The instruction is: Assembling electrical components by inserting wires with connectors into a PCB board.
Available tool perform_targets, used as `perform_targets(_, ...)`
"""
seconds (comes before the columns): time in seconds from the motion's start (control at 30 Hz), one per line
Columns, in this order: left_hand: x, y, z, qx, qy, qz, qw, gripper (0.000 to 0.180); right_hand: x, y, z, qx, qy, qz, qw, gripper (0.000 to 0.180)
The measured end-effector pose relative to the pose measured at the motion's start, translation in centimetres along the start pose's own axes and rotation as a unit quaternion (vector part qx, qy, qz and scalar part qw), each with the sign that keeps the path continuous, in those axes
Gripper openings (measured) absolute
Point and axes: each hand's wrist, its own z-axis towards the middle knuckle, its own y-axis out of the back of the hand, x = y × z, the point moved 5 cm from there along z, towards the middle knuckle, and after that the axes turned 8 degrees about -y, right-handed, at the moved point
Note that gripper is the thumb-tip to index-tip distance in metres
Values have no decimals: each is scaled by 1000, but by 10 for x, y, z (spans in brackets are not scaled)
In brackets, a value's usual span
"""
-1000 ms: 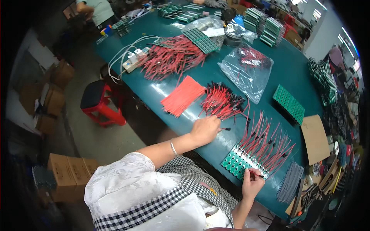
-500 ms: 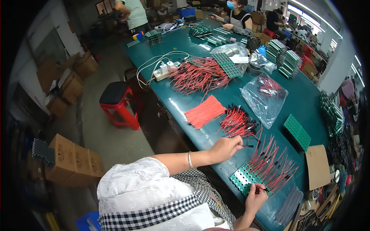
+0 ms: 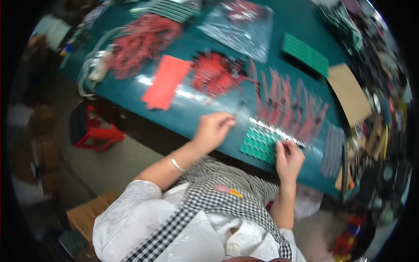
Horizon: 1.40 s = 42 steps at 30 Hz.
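A green circuit board [image 3: 257, 146] lies flat on the table [image 3: 301, 17], close to the edge by the person's lap. Lots of thin red wires [image 3: 283, 107] spread out from its far side, with small dark bits among them.

The right hand [image 3: 289, 159] is at the near right part of this board. Its thumb and pointing finger are bent close together there, but I cannot tell if they pinch anything. The left hand [image 3: 214, 131] is over the table edge, to the left of the board and apart from it. Its fingers are curled in, and it is too blurry to tell if something is in them. A shiny bracelet [image 3: 178, 164] is on that wrist.

Past the left hand is a pile of red wires with black ends [image 3: 214, 76]. Just left of it is a neat, flat red bundle [image 3: 168, 83]. Farther left sits a big messy heap of red wires [image 3: 142, 46], near a white power strip [image 3: 99, 67].

At the back is a clear plastic bag [image 3: 240, 32] with red wires in it. To the right are another green board [image 3: 305, 54], a brown cardboard sheet [image 3: 349, 94] and a gray bundle [image 3: 333, 150]. A red stool with a black seat [image 3: 98, 129] stands on the floor at the left.
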Motion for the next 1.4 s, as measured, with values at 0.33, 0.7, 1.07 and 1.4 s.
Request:
perform_targets(0.33, 2, -1, -4, 10, 75, -131, 988, 13, 0, -17, 3, -21, -14, 39, 999, 9)
perform_targets(0.7, 1, -2, -4, 12, 42, -135, 990, 12, -5, -25, 7, -18, -14, 10, 1000, 11)
perform_targets(1.07, -2, -2, -2, 21, 27, -126, 991, 12, -1, -23, 8, -18, -10, -17, 1000, 9)
perform_targets(1.4, -5, -3, 0, 19, 27, -123, 992, 8, 2, -22, 11, 8, 27, -72, 997, 2)
